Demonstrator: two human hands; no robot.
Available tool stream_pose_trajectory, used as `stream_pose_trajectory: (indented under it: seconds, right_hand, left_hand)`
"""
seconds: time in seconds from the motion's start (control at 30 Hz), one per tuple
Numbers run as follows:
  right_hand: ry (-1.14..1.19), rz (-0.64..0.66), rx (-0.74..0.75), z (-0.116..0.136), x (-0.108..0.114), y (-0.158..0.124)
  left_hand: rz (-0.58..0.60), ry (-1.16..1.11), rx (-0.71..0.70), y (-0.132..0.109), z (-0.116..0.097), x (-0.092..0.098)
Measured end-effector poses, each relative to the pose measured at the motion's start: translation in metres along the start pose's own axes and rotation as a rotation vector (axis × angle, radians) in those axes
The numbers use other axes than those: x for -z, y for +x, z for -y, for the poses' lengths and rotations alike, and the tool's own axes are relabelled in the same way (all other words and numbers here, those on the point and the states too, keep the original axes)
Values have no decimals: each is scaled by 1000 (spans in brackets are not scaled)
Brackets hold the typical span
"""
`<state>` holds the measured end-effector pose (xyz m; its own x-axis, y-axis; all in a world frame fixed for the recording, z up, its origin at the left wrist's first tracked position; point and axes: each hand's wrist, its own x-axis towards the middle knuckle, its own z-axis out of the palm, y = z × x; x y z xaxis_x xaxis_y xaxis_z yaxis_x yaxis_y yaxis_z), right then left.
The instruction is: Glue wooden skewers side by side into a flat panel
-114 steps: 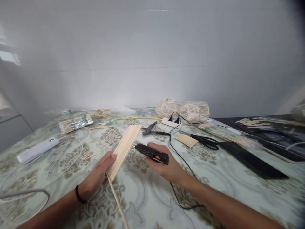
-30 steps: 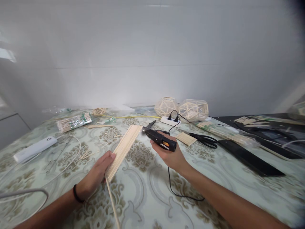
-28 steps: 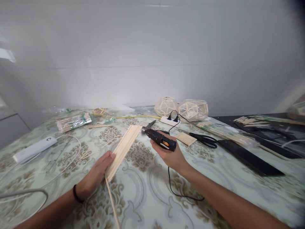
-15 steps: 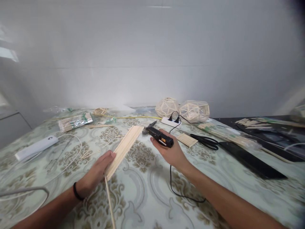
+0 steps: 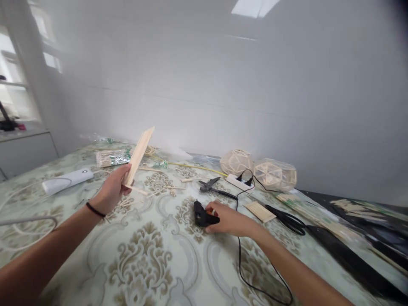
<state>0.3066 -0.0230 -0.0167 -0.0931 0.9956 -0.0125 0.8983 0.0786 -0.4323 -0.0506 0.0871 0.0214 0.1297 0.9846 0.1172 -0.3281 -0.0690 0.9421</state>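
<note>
My left hand (image 5: pixel 111 192) grips the lower end of a flat panel of glued wooden sticks (image 5: pixel 139 154) and holds it raised off the table, tilted up and to the right. A single loose stick juts from its bottom end. My right hand (image 5: pixel 227 220) rests on the patterned tablecloth (image 5: pixel 149 263) with its fingers around a black glue gun (image 5: pixel 201 215), which stands on the cloth. Its black cord (image 5: pixel 255 280) trails toward me.
Pliers (image 5: pixel 208 185), a white power strip (image 5: pixel 238 182), two stick-built polyhedra (image 5: pixel 237 161) (image 5: pixel 274 174), a small stick panel (image 5: pixel 260 211), scissors (image 5: pixel 287 219) and bundled skewers (image 5: pixel 113 157) lie at the back. A white device (image 5: pixel 66 180) with cables sits left; a black surface (image 5: pixel 360 216) spreads right.
My left hand lifted the stick panel off the table and up to the left. My right hand brought the glue gun down onto the cloth. The camera view tilted and shifted.
</note>
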Motion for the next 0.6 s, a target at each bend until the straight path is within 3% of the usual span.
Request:
stream_pose_trajectory:
  seconds: [0.1,0.2,0.43,0.6]
  right_hand:
    - [-66,29,53,10,27,8]
    - [-117,23,147,32,33,44]
    - [-211,-54,224,91,-29,185]
    - [-275,-60,233,104,-55,249]
  left_hand:
    - [-80,7,-17,11,-2,8]
    - [-158,22,-17,19,2,14]
    - [-212,83,-79,29,15,27]
    - [-166,139,-111,26,17,31]
